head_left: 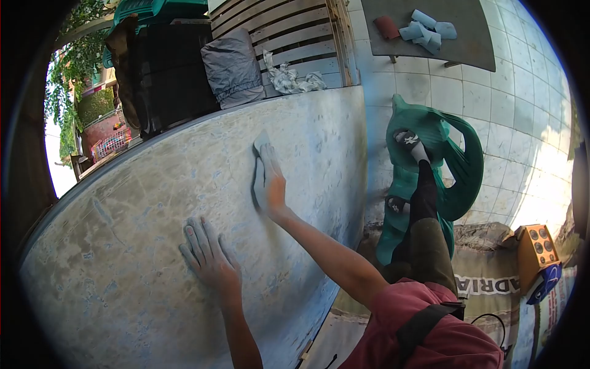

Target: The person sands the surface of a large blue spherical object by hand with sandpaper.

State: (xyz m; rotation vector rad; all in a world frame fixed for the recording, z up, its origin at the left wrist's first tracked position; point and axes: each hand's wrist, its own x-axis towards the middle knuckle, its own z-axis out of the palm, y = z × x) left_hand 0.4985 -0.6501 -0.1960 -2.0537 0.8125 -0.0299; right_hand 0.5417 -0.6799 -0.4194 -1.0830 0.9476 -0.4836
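Observation:
My right hand [270, 181], coated in pale dust, presses a folded piece of sandpaper [261, 139] against a large board-like surface [141, 246]. The sandpaper's tip pokes out past the fingertips; the rest lies under the palm. Lower and to the left, my left hand [211, 255] rests flat on the same surface with its fingers spread, also dusty and holding nothing. The surface is patchy grey, white and light blue, with scuffed marks all over and a curved far edge.
My feet are on green plastic chairs [464, 178] over white floor tiles. A dark table [455, 37] bears several light blue folded pieces and a reddish one. Beyond the surface are a wooden slatted bench [301, 37], a grey bundle [232, 67] and crumpled cloth. A speaker box [536, 246] stands at right.

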